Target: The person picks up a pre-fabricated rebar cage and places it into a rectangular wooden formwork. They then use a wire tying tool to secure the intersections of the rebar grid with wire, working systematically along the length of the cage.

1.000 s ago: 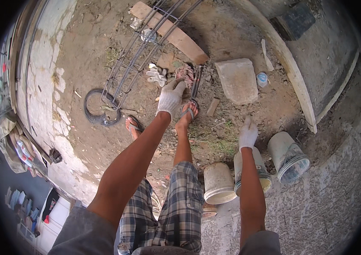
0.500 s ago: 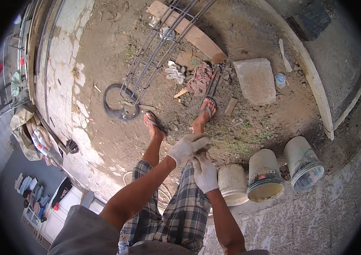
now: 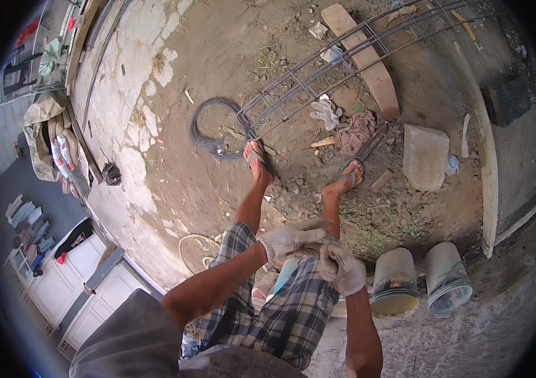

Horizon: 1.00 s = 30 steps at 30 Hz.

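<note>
Both my hands wear pale knitted work gloves and meet in front of my knees. My left hand (image 3: 292, 242) points to the right with its fingers stretched out, their tips dirty brown. My right hand (image 3: 342, 268) is curled, its fingers bent against the left glove's fingers. What it pinches, if anything, is hidden between the gloves. Beyond my feet lies a long rebar cage (image 3: 309, 82) of bars and stirrups. A coil of dark wire (image 3: 200, 129) sits by its near end. A spare white glove (image 3: 326, 113) and a dusty reddish cloth (image 3: 355, 133) lie on the soil beside the cage.
A curved wooden plank (image 3: 369, 72) lies under the cage. To the right are a stone slab (image 3: 425, 157) and a low curved concrete edge (image 3: 490, 189). Dirty buckets, including one tipped bucket (image 3: 396, 277) and another bucket (image 3: 446, 271), lie near my right arm. A sack (image 3: 44, 126) lies left.
The view has turned, so the ground things appear shifted right. My left fingers are now straighter, and both gloved hands remain together.
</note>
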### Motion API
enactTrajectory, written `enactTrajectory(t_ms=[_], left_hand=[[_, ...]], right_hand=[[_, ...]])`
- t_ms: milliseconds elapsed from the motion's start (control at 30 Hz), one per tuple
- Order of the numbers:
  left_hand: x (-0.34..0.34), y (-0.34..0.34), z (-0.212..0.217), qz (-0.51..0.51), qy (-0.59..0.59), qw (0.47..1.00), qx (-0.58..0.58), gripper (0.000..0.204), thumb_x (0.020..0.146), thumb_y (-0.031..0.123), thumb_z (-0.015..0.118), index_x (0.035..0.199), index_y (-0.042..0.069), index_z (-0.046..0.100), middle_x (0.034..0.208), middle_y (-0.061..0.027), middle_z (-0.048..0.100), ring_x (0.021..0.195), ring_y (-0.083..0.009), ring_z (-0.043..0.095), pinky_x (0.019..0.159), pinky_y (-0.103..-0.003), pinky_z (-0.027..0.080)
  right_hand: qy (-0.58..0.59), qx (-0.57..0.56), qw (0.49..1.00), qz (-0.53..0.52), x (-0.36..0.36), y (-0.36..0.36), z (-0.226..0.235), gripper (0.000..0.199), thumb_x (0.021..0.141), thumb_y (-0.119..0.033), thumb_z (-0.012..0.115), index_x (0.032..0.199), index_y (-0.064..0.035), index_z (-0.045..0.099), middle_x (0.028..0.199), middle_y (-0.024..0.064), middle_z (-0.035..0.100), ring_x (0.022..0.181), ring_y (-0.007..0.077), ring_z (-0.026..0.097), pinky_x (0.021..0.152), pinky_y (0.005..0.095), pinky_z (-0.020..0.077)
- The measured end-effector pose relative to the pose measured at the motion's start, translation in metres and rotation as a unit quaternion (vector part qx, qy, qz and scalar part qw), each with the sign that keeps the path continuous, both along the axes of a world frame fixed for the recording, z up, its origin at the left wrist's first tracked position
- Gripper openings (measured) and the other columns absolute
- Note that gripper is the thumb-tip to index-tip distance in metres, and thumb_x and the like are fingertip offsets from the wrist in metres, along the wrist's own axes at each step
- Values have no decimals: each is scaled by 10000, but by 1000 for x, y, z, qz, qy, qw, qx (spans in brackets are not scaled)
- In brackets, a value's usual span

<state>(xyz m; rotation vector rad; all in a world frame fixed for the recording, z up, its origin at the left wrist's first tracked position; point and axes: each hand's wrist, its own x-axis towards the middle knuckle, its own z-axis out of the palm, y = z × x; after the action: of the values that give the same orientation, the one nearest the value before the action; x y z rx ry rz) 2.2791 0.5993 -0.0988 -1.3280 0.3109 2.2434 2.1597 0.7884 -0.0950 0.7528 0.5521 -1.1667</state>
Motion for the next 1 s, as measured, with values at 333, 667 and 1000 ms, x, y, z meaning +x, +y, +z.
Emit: enactTrajectory(t_ms=[333,667,1000], left_hand=[[100,-88,9,-87,66,987,-122,389,973,261,759,1237,-22,714,1106,-76,734,1001,-117,662,874,-287,548],[136,-193,29,-183,11,917,-353,398,922,210,799,1249,0,713,1061,-110,769,963,-154,716,839,-314,570],[109,-230,-153,-182,-58,818,-543,362,963,241,653,1212,-12,723,1100,-198,757,996,-240,743,870,-357,554]], right_hand=[[334,70,878,337,85,-112,23,300,1053,-283,582,1047,9,651,740,37,618,641,175,592,648,278,470],[631,-104,671,376,119,-210,-2,244,1030,-182,601,1183,-3,666,998,189,717,874,354,712,770,377,551],[374,228,897,63,72,-196,-127,298,1103,-326,513,1210,-64,607,739,-5,563,575,111,495,532,259,431]])
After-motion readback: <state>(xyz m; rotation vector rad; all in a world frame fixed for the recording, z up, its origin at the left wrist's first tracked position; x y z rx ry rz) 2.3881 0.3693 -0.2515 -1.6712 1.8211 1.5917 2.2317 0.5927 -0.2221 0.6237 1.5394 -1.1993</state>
